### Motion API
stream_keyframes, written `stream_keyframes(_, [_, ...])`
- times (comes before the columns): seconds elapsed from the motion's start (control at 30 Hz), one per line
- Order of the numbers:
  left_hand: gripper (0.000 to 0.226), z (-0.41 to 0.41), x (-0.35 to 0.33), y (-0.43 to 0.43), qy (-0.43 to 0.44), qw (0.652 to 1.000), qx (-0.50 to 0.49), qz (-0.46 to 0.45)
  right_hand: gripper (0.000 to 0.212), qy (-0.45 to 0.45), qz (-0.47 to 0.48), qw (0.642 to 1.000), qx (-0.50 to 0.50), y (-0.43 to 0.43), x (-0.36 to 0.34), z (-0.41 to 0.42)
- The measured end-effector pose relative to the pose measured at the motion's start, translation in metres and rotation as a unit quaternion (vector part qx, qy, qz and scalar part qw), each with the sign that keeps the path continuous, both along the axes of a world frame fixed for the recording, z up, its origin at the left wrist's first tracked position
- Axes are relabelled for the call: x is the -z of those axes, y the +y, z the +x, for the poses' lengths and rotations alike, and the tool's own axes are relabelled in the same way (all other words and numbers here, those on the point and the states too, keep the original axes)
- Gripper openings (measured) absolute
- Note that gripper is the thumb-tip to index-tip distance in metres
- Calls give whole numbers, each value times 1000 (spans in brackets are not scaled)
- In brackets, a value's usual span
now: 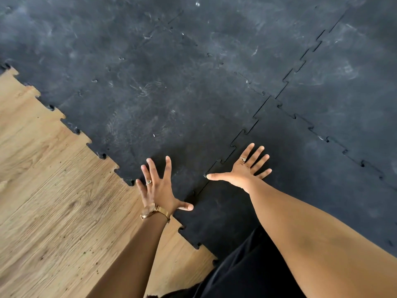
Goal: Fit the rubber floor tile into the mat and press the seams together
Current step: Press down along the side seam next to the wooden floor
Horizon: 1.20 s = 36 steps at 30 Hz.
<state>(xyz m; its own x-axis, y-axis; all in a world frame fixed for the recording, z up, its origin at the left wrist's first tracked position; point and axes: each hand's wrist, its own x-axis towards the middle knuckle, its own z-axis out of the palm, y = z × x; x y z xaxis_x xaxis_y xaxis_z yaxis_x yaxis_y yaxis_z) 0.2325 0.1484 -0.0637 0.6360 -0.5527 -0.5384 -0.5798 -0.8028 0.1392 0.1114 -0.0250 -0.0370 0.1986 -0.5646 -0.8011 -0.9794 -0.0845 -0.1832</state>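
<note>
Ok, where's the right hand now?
Head view, lower centre-right: right hand lies flat, fingers spread, on the darker rubber tile, just right of the interlocking seam.

1. The rubber floor tile (300, 190) is black, cleaner than its neighbours, lying flat at the near corner of the mat; its jigsaw-toothed edges mesh with adjoining tiles.
2. The mat (171, 82) is dark, scuffed with pale dusty marks; its toothed outer edge borders wood flooring.
3. The seam (236, 145) runs diagonally, thinly visible.
</note>
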Motion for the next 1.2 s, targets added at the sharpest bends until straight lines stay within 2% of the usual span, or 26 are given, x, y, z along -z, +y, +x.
stream_keyframes(0.2, [156, -3, -3, -9, 32, 999, -31, 15, 168, 8, 4, 1000, 5, 0, 1, 3])
stream_keyframes(0.37, [149, 2, -6, -12, 37, 998, -7, 40, 167, 5, 4, 1000, 9, 1, -1, 5])
stream_keyframes(0.67, [148, -8, -5, -22, 36, 997, -65, 11, 168, 15, -10, 999, 31, 2, 0, 10])
stream_keyframes(0.8, [144, -7, -8, -18, 21, 999, -33, 13, 169, 11, -14, 999, 28, 3, 2, 8])
stream_keyframes(1.03, [144, 2, -11, -17, 44, 998, 10, 42, 166, 1, -7, 1000, 13, 4, -3, 4])
stream_keyframes(1.2, [126, 3, -10, -16, 52, 999, -3, 13, 153, 1, 9, 1000, 1, 0, -7, -1])
